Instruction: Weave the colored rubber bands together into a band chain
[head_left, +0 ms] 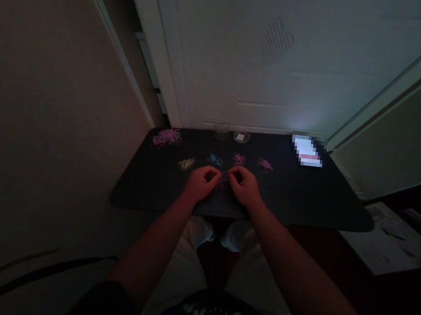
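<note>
Both hands meet over the front middle of the dark table. My left hand is closed in a pinch, thumb against fingertips. Facing it, my right hand makes a similar pinch, and the fingertips almost touch. What they hold, if anything, is too small and dim to make out. Under the fingertips lies a small pile of dark purple thin pieces. Just beyond are little piles of thin short pieces: blue ones, pink ones, purple ones and yellow ones.
A larger mixed pink and purple heap sits at the table's back left. Along the back edge stand a clear round container and a round clear lid with a white label. A lit phone lies at the back right, before a white door.
</note>
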`<state>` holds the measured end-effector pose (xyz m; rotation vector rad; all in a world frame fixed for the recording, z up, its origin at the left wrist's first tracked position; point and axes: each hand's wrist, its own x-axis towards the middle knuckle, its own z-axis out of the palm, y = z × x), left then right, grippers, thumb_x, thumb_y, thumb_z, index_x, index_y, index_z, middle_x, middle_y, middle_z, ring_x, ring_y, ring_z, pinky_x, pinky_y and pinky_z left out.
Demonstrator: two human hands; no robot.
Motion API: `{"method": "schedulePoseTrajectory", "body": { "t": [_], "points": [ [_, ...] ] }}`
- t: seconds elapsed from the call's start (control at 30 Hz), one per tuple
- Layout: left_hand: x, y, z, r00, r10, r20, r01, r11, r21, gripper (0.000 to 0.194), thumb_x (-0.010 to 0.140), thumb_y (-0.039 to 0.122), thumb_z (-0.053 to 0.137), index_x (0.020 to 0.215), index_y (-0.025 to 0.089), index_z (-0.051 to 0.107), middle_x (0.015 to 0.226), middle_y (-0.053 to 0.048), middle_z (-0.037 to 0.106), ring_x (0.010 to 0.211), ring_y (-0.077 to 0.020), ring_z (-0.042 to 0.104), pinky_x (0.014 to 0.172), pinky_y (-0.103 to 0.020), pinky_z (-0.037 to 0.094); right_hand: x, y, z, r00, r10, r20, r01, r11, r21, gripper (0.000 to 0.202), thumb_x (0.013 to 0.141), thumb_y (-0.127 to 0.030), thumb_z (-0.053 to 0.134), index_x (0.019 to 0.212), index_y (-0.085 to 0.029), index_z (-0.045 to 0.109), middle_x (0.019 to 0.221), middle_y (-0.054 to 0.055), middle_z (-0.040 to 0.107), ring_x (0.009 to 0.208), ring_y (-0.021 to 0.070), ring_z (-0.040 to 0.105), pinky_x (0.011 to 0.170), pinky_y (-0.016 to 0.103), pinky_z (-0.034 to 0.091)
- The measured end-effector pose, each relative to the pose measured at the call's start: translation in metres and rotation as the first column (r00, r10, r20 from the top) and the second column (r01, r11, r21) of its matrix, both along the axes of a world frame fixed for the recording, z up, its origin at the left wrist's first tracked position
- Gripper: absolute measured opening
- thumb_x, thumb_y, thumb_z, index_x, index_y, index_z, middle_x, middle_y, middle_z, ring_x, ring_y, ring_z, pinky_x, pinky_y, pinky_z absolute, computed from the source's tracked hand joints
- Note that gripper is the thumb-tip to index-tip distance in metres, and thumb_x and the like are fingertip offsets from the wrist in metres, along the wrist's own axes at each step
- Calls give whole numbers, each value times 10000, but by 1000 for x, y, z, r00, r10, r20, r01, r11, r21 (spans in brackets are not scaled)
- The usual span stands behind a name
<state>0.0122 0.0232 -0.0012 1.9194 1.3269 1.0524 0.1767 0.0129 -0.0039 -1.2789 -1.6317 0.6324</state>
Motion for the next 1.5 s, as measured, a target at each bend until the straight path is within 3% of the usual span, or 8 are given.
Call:
{"method": "schedulePoseTrajectory", "body": {
  "t": [0.33,0.77,0.97,1.17,1.5],
  "points": [
    [1,-2,2,999,-37,-7,37,999,0,163,780,304,579,812,162,652,757,-19,675,648,-119,590,583,-220,453,-1,1,1,999,53,11,-53,999,1,151,737,-242,567,855,-175,632,732,22,605,659,139,549,627,268,440],
    [0,-2,3,998,-55,-31,55,998,1,136,761,295,590,774,163,624,723,-7,651,621,-108,565,572,-218,439,1,3,-3,997,60,46,-61,998,15,115,768,-242,541,772,-182,639,734,27,616,672,145,549,625,267,424],
    [-1,-1,1,999,-50,17,49,999,6,176,765,206,558,918,162,632,838,-29,683,690,-118,600,589,-219,447,0,2,-1,998,38,54,-40,999,29,118,769,-241,528,763,-179,628,712,26,603,660,146,538,639,272,428],
    [1,-2,2,995,-102,-23,102,995,-4,220,765,285,603,941,176,677,838,-34,708,705,-138,629,593,-234,462,0,1,-1,998,34,49,-34,999,2,89,749,-227,531,739,-180,607,687,14,592,630,136,525,603,259,418],
    [1,-2,2,996,-72,-58,71,997,-18,203,777,317,596,880,180,705,748,-21,706,618,-121,608,588,-231,476,-1,2,-2,998,40,43,-41,999,17,80,737,-221,541,735,-173,604,691,14,588,639,133,522,600,256,410]
  ]
}}
